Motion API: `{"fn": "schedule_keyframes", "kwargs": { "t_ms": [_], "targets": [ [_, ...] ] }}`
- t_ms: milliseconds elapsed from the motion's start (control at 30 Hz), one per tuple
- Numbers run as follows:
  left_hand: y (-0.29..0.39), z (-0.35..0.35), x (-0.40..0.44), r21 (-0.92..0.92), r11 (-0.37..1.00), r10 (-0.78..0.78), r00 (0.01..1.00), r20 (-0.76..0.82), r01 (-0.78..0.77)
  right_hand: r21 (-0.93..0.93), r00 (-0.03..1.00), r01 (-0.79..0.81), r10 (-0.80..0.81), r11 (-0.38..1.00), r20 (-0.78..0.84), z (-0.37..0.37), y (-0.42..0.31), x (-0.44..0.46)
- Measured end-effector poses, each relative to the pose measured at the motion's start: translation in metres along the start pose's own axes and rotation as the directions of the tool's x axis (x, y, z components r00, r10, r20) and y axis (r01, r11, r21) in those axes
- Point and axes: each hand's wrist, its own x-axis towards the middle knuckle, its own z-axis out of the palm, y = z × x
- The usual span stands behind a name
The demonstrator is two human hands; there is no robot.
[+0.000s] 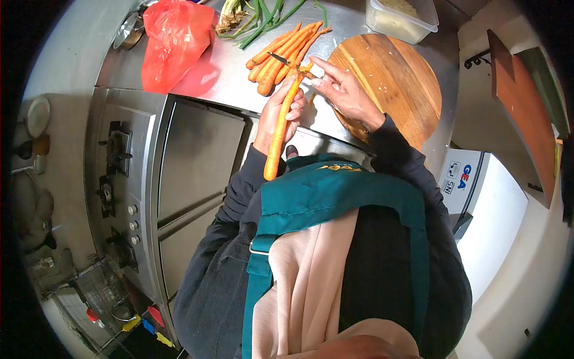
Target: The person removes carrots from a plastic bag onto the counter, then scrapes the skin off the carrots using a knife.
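Note:
My left hand (280, 116) is wrapped round a long orange carrot (277, 143), whose lower end points toward my body. In my right hand (348, 93) is a small peeler (282, 59) with a narrow dark blade, held across the carrot's upper end. Some orange peel shows by the blade, and its handle is mostly hidden by my fingers. Just beyond both hands lies a pile of several carrots (272, 63) on the steel counter. A round wooden cutting board (397, 84) with small scraps on it is beside my right hand.
A red plastic bag (175, 45) and green onions (263, 21) lie at the back of the counter. A clear plastic container (402, 21) stands behind the board. To the left is a gas stove (119, 152); a white box (478, 179) is at the right.

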Motion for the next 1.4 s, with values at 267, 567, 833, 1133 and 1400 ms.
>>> {"fn": "schedule_keyframes", "kwargs": {
  "t_ms": [267,567,833,1133,1400],
  "targets": [
    [-0.001,0.002,-0.002,0.001,1.000,-0.007,1.000,0.020,0.007,0.090,0.999,0.005,-0.002,0.996,-0.036,0.007,-0.001,0.002],
    [-0.001,-0.001,-0.003,-0.013,1.000,-0.016,1.000,0.020,0.016,0.215,0.990,0.091,-0.065,0.972,-0.123,0.013,0.014,0.006],
    [0.019,-0.010,-0.019,0.517,0.856,0.084,0.983,-0.161,0.012,0.349,0.954,-0.268,0.297,0.898,-0.031,0.006,0.016,0.006],
    [0.053,-0.010,-0.008,0.782,0.620,-0.044,0.998,-0.042,0.060,0.334,0.867,-0.478,0.375,0.812,0.327,0.012,0.018,0.013],
    [0.080,0.000,-0.008,0.030,0.994,0.085,0.935,0.345,-0.102,0.574,0.858,-0.504,0.447,0.645,0.252,0.013,0.014,0.012]
  ]
}}
